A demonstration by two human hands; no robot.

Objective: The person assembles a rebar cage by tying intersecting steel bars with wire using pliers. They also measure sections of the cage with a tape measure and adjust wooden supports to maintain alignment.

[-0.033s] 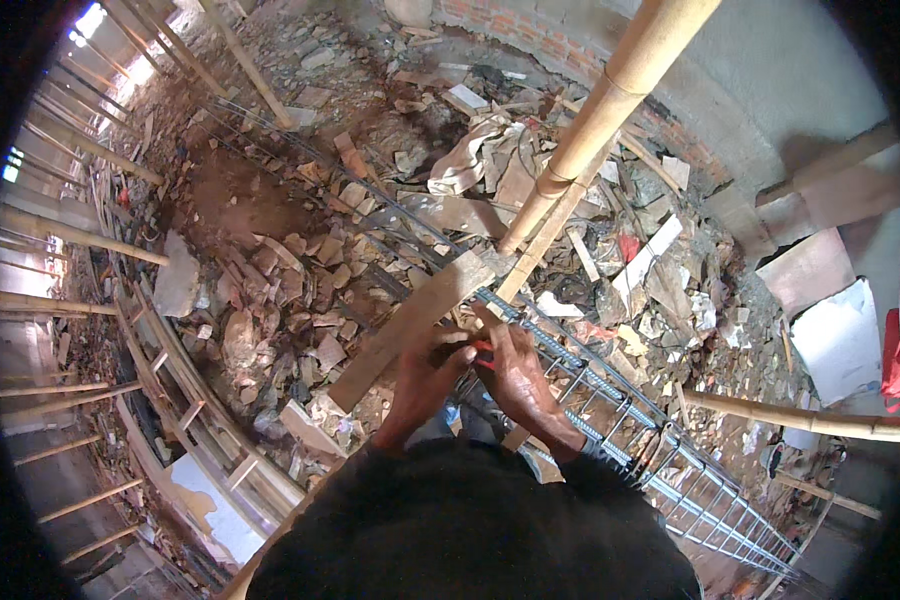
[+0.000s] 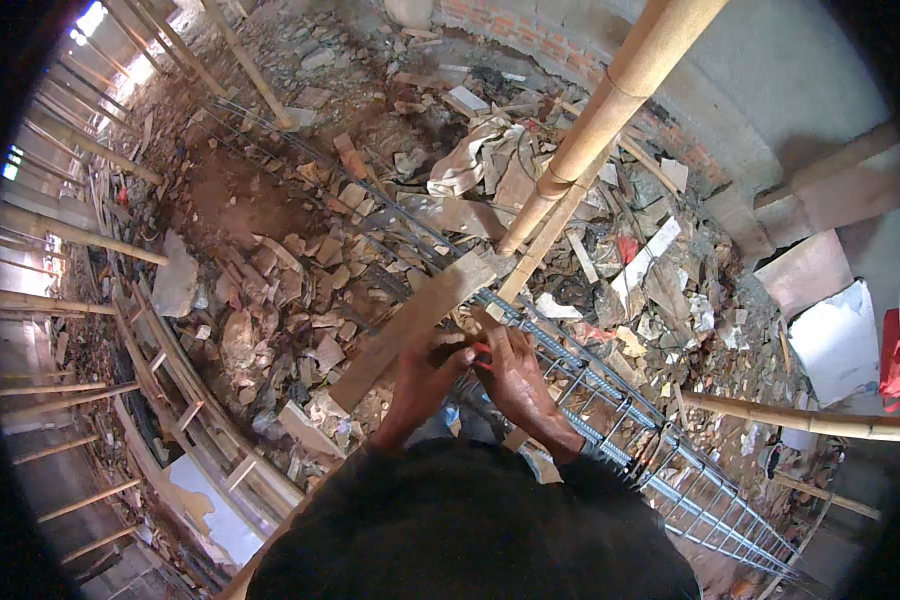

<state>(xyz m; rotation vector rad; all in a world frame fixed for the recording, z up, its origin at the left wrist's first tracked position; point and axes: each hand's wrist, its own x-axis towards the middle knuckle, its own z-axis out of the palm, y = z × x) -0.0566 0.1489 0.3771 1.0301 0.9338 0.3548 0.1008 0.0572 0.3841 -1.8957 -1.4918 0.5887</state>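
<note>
Small red item (image 2: 483, 351) at the fingertips, between both hands, just beyond the dark-clothed torso (image 2: 480, 520); all around, rubble-strewn floor (image 2: 235, 195), bare earth plus broken masonry and wood scraps; along upper right, grey wall (image 2: 820, 80) with exposed brick low down; slanting in from top edge, thick bamboo pole (image 2: 620, 95), foot near centre, narrow timber strip (image 2: 535, 250) just beside; more bamboo poles (image 2: 80, 235) at far left, several near level, others leaning; steel rebar cage (image 2: 610, 392) from just beyond right hand down to lower right, long bars with crosswise ties; at left, long timber frame (image 2: 192, 414) with short rungs, white-and-tan sheet (image 2: 220, 510) near its lower end; wooden plank (image 2: 410, 332) lying diagonally beyond left hand, upper end near pole foot; far right, white panel (image 2: 836, 345), brownish board (image 2: 805, 272) just above; crumpled pale cloth (image 2: 462, 170) on rubble, upper centre.

Left hand (image 2: 418, 385) curled, thumb beside red item; cannot tell whether pinching anything; right hand (image 2: 515, 378) facing it, fingers bent and closed about red item; item mostly hidden by fingers, exact kind unclear.
</note>
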